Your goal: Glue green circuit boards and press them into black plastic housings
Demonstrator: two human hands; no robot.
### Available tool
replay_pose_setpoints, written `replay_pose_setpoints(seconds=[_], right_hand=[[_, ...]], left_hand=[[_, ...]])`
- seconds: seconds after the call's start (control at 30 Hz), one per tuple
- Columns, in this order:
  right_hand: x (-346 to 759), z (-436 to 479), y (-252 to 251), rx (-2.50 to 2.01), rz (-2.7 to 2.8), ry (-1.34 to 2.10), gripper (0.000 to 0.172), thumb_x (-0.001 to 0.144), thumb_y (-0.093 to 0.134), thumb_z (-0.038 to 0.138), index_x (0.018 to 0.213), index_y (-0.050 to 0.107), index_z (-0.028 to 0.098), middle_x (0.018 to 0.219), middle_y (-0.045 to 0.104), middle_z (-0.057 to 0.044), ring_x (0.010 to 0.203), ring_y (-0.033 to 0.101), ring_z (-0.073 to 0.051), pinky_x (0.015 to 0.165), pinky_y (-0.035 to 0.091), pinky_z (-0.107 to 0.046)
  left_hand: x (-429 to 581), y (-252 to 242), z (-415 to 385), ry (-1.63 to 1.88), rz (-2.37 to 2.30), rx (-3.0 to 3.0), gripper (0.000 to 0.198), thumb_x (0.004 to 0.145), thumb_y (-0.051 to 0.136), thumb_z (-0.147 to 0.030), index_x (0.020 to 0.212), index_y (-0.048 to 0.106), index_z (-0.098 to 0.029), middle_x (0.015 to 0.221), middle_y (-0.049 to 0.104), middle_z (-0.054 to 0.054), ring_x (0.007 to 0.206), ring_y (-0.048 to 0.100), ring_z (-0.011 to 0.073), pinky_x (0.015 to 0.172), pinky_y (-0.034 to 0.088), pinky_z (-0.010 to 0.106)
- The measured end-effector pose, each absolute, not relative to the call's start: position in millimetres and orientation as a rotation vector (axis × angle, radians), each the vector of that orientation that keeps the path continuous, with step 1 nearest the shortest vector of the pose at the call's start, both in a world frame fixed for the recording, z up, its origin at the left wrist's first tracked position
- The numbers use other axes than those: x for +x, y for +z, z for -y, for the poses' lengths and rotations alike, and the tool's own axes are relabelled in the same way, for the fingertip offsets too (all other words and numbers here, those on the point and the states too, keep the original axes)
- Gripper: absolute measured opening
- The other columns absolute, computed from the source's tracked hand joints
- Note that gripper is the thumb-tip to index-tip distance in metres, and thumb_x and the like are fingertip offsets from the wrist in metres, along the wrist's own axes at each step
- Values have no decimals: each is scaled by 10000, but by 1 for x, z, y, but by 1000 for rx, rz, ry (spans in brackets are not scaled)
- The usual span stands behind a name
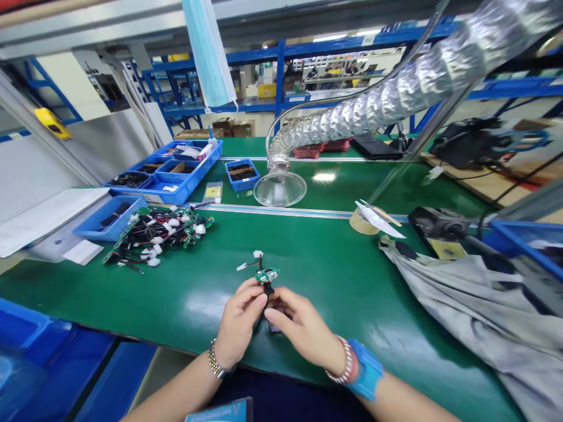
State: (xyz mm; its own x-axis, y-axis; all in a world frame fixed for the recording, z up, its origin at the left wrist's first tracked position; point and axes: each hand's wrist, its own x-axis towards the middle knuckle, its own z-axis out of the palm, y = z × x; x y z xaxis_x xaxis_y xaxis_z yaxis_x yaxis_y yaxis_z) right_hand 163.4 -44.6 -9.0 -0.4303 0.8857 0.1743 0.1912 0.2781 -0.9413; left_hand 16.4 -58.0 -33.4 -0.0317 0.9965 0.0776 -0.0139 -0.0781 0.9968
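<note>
A: Biggest first?
B: Green desk [352, 293], silver flexible duct [373, 99] far right, crumpled grey cloth [479, 328] near right, blue parts trays [185, 181] far left.
A: Smaller?
B: Heap of wired circuit boards [158, 234] left, just beside the trays.
A: Hands?
B: Left hand [240, 319], right hand [303, 328], near centre, fingers [281, 305] closed, gripping one wired green circuit board [267, 274], held above the desk.

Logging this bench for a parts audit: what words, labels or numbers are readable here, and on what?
Nothing is legible.
Small green circuit board: markings too small.
Pale blue printed card at the bottom edge: too blurred.
White tag on the blue steel shelf beam: too small.
</note>
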Motion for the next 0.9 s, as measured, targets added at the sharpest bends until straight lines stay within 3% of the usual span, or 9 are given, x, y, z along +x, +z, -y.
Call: replay_pose_setpoints(seconds=[0.1, 0.17, 0.27, 0.37, 0.43, 0.53, 0.7, 0.77, 0.9], right_hand=[[150, 40, -3, -927, 1522, 1511, 324, 832, 462, 452, 728, 530, 152, 673, 574, -12, 614, 538, -114, 615, 464, -248], [147, 41, 1, -897, 1401, 1678, 339, 811, 487, 466, 686, 505, 151, 631, 575, -7, 574, 549, -109, 591, 462, -247], [148, 42, 7, -862, 1313, 1858, 324, 781, 522, 462, 690, 489, 153, 585, 579, 1, 495, 554, -103, 503, 442, -220], [151, 40, 14, -885, 1366, 1858, 331, 770, 530, 456, 643, 482, 155, 525, 561, 10, 414, 509, -86, 410, 381, -183], [156, 36, 18, -952, 1490, 1706, 326, 783, 518, 436, 616, 492, 157, 468, 517, 29, 361, 439, -70, 367, 330, -173], [171, 27, 19, -1039, 1819, 1125, 287, 815, 498, 354, 601, 527, 164, 480, 508, 24, 412, 435, -80, 421, 346, -193], [201, 17, 8, -1049, 2275, 56, 279, 880, 355, 183, 742, 595, 147, 623, 573, -57, 566, 514, -137, 536, 373, -240], [207, 18, 4, -1051, 2340, -19, 282, 887, 338, 167, 777, 596, 146, 627, 570, -57, 564, 516, -137, 523, 372, -236], [208, 26, 8, -1010, 2239, 306, 236, 898, 376, 244, 900, 598, 164, 746, 618, -56, 644, 564, -135, 586, 429, -229]], left_hand=[[12, -29, 62, 1297, -1292, 1435, 231, 821, 496, -345, 872, 646, -177, 1011, 604, 79, 1038, 511, 208, 921, 385, 327], [7, -25, 59, 1373, -1427, 1535, 209, 779, 555, -323, 923, 611, -182, 988, 601, 75, 1009, 523, 209, 911, 390, 337], [3, -18, 48, 1366, -1439, 1579, 343, 708, 630, -278, 1018, 514, -185, 1030, 579, 74, 999, 528, 202, 897, 396, 327], [3, -7, 38, 1247, -1310, 1470, 226, 761, 558, -327, 915, 499, -171, 840, 607, 43, 793, 578, 159, 728, 456, 265], [1, 2, 35, 1162, -1288, 1386, 224, 775, 531, -379, 801, 513, -157, 662, 569, 8, 596, 534, 115, 561, 430, 210], [-9, 15, 35, 893, -1194, 1285, 304, 761, 534, -437, 732, 547, -134, 558, 528, -9, 420, 397, 60, 394, 302, 169], [-24, 23, 37, 701, -1117, 1116, 365, 718, 556, -473, 618, 543, -122, 427, 441, -42, 334, 222, 23, 339, 153, 164], [-23, 21, 38, 699, -1144, 1107, 358, 697, 577, -476, 647, 554, -122, 400, 394, -62, 337, 199, 22, 346, 129, 163], [-15, 17, 40, 681, -1166, 1145, 368, 698, 568, -499, 738, 562, -133, 410, 377, -72, 348, 193, 30, 355, 127, 166]])
